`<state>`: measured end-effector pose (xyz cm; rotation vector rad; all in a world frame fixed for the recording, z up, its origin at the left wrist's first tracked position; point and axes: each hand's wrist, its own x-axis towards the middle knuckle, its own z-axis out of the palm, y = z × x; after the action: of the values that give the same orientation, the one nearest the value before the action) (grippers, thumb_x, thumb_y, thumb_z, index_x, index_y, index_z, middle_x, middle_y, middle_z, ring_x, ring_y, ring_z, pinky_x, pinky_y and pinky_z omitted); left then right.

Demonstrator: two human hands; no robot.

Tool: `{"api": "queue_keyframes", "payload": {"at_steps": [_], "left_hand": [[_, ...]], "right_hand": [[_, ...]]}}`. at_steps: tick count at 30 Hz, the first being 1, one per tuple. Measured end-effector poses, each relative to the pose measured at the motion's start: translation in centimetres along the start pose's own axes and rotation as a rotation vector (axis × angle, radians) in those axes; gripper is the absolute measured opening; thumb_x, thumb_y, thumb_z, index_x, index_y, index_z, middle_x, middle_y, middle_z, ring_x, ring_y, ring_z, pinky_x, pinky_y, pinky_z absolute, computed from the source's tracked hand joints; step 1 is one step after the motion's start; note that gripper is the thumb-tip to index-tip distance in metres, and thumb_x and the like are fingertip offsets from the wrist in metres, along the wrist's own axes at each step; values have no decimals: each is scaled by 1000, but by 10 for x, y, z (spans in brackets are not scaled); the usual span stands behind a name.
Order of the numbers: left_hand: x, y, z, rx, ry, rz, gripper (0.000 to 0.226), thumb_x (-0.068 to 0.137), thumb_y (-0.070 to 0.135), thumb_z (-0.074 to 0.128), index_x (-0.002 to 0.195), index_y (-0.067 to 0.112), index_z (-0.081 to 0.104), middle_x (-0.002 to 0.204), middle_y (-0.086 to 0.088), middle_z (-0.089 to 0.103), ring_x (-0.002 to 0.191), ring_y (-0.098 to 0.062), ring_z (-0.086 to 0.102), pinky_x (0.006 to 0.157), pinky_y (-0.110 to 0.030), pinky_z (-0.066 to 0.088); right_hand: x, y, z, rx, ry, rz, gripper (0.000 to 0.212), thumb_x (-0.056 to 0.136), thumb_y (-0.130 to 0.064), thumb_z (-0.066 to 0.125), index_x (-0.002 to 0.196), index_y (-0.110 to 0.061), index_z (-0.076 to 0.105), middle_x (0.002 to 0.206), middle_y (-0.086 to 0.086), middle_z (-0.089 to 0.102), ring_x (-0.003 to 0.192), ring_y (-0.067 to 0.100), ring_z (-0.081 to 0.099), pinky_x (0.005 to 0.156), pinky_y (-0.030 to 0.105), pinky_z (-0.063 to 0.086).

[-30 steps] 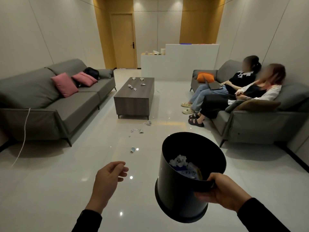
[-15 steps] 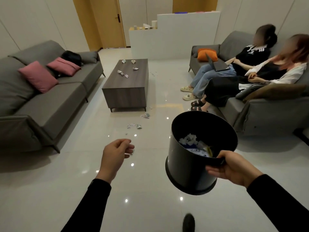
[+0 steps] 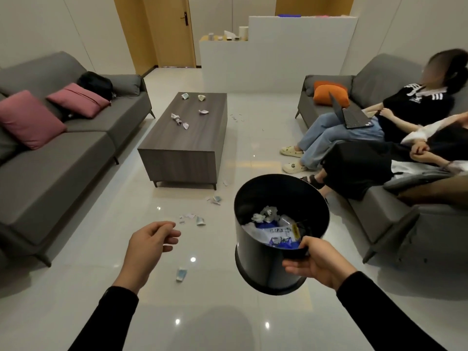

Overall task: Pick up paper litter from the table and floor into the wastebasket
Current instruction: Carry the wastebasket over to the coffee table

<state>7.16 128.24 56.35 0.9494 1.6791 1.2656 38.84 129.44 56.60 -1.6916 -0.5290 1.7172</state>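
My right hand (image 3: 316,266) grips the near rim of a black wastebasket (image 3: 258,269), held tilted above the floor with crumpled paper and blue wrappers inside. My left hand (image 3: 149,247) hangs empty with its fingers loosely curled, over the glossy floor. A crumpled paper scrap (image 3: 181,274) lies just below and right of that hand. More scraps (image 3: 200,220) lie further ahead, and others (image 3: 215,199) near the table's foot. Several paper pieces (image 3: 178,119) sit on the dark wooden coffee table (image 3: 182,153).
A grey sofa (image 3: 63,158) with pink cushions runs along the left. On the right a second grey sofa (image 3: 395,231) seats two people, their legs (image 3: 329,138) stretched toward the table. A white counter (image 3: 276,54) stands at the back.
I have walked closer to the table and the view has tilted down. The nearest floor scrap now lies beside my left hand. The basket stays in my right hand.
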Motion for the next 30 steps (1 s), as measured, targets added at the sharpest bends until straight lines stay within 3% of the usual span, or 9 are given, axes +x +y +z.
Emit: {"api": "queue_keyframes", "payload": {"at_steps": [4, 10, 14, 17, 23, 30], "left_hand": [[89, 12, 34, -15, -9, -8, 15, 88, 14, 53, 86, 14, 68, 77, -6, 73, 68, -18, 65, 60, -26, 51], [250, 21, 79, -33, -47, 6, 16, 89, 16, 53, 85, 18, 68, 77, -5, 73, 72, -19, 67, 60, -26, 51], [371, 45, 106, -32, -87, -11, 16, 88, 13, 54, 83, 16, 69, 72, -4, 74, 70, -19, 66, 60, -27, 51], [452, 75, 135, -3, -132, 11, 16, 88, 13, 54, 85, 16, 70, 72, -3, 74, 69, -18, 67, 59, -27, 51], [573, 116, 208, -26, -216, 15, 17, 85, 11, 55, 78, 16, 70, 65, -1, 73, 59, -14, 62, 57, -26, 51], [696, 135, 297, -36, -139, -5, 15, 87, 8, 54, 82, 12, 67, 62, 0, 71, 57, -13, 61, 56, -25, 48]], "right_hand": [[69, -64, 20, 11, 10, -17, 20, 86, -1, 31, 84, -5, 50, 83, 24, 61, 50, 33, 68, 38, 31, 53], [182, -156, 63, 23, 41, 8, 24, 89, -3, 30, 82, -5, 53, 80, 26, 62, 67, 37, 64, 39, 32, 55], [253, -228, 98, 38, 56, 28, 23, 88, -3, 33, 82, -6, 56, 56, 21, 69, 49, 31, 68, 41, 31, 55], [303, -279, 113, 99, 82, 18, 22, 87, -2, 32, 84, -5, 53, 59, 24, 67, 45, 30, 68, 40, 30, 54], [395, -371, 125, 156, 90, 30, 18, 86, -3, 32, 86, -2, 50, 49, 24, 66, 45, 32, 68, 38, 31, 53], [534, -474, 110, 80, 49, 68, 17, 87, -3, 33, 88, -3, 51, 52, 25, 67, 48, 34, 69, 39, 33, 54]]}}
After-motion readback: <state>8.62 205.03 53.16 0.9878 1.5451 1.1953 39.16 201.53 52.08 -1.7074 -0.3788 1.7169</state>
